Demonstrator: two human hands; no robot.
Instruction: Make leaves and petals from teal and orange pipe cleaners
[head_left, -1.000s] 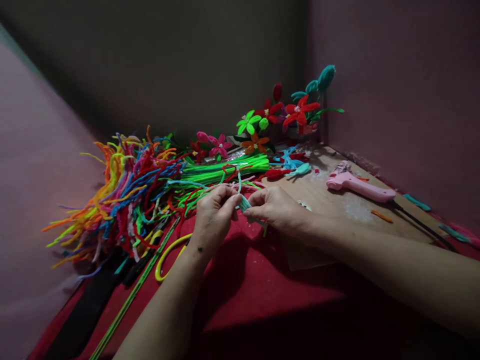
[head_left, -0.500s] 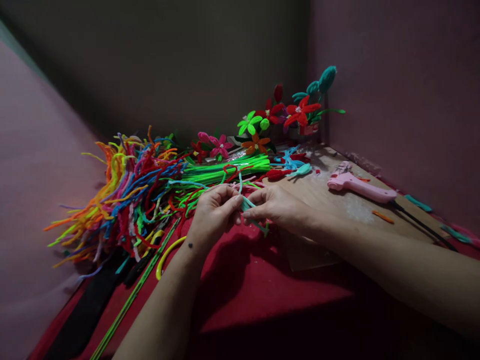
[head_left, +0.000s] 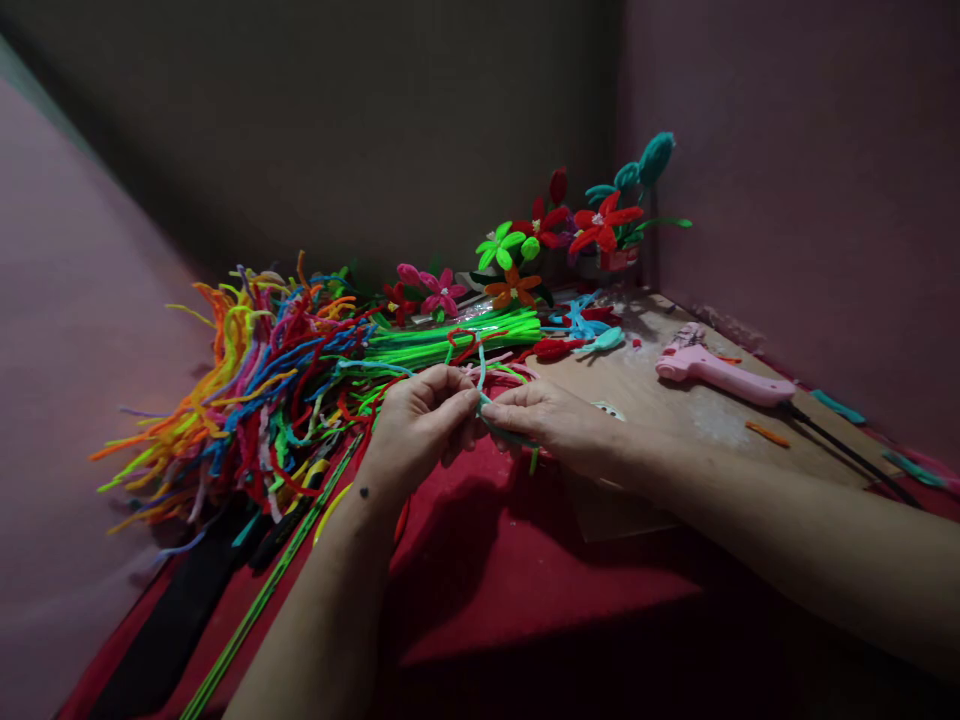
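A light teal pipe cleaner point(head_left: 482, 366) is pinched between my two hands above the red cloth point(head_left: 480, 590); one end stands up past the fingertips. My left hand point(head_left: 425, 415) grips it between thumb and forefinger. My right hand point(head_left: 541, 413) pinches it close beside, the fingertips of both nearly touching. Part of the pipe cleaner runs under my right fingers, where its shape is hidden. Just behind the hands lie loose pink and red pipe cleaners point(head_left: 495, 372) and a bundle of bright green ones point(head_left: 450, 340).
A heap of multicoloured pipe cleaners point(head_left: 255, 380) lies at left. Finished fuzzy flowers point(head_left: 600, 222) stand along the back wall. On the board point(head_left: 645, 390) at right rests a pink glue gun point(head_left: 724, 375) with a black cord. Thin green stems point(head_left: 262, 595) lie front left.
My right fingers have closed in nearer to my left fingertips, and the teal loop between them looks tighter. My left wrist has shifted slightly left.
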